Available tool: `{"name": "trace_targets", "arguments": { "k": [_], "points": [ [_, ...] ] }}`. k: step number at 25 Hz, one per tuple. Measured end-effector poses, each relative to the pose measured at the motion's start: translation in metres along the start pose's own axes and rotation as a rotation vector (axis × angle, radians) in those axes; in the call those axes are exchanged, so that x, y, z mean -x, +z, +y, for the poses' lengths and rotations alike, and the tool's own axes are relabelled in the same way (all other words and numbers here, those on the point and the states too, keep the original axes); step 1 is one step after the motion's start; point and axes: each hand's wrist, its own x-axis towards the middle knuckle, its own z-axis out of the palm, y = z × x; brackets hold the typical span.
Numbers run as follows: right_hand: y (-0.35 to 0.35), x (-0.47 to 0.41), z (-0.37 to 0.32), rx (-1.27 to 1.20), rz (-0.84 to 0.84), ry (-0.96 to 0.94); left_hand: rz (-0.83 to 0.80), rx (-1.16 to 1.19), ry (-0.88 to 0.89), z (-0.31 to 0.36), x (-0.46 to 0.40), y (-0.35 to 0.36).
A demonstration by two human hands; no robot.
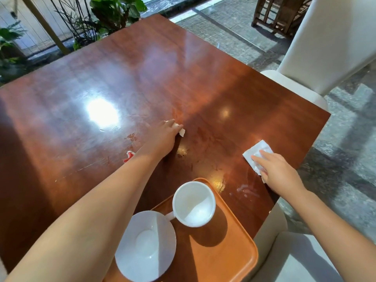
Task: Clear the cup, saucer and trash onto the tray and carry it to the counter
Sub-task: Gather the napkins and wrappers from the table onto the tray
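Observation:
An orange tray (227,259) lies at the near edge of the table. On it stand an empty white cup (194,203) and, to its left, a white saucer (145,246), partly under my left forearm. My left hand (162,137) reaches to mid-table, its fingers closed on a small white scrap of paper (181,131). My right hand (278,171) rests flat, fingers spread, on a white paper napkin (256,152) near the table's right edge. A red-and-white wrapper scrap (129,156) lies on the table, just left of my left forearm.
The glossy brown wooden table (91,94) shows smears and wet marks near the tray. A white chair (317,58) stands at the far right, another chair seat (295,259) at the near right. Potted plants (114,11) and a railing lie beyond the table's far edge.

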Motion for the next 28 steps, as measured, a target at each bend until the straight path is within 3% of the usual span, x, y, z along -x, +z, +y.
{"name": "trace_targets", "arguments": {
  "k": [6,12,14,18,23,26,28],
  "points": [
    [0.013,0.006,0.008,-0.152,0.185,-0.066,0.121,0.149,0.058,-0.001,0.013,0.004],
    [0.005,0.014,0.002,-0.247,0.315,-0.006,0.258,0.380,-0.066,0.010,0.035,-0.014],
    [-0.001,0.025,-0.008,-0.276,0.342,-0.019,0.308,0.429,-0.096,0.024,0.060,-0.025],
    [-0.003,0.070,-0.051,-0.436,0.398,0.040,0.446,0.469,0.004,0.058,0.157,-0.035],
    [0.016,0.148,-0.086,-0.397,0.310,-0.081,0.288,0.582,0.033,0.113,0.288,-0.006],
    [0.028,0.174,-0.098,-0.309,0.230,-0.179,0.180,0.591,0.014,0.129,0.310,0.014],
    [0.034,0.182,-0.104,-0.228,0.213,-0.257,0.161,0.472,0.142,0.131,0.313,0.029]
  ]
}}
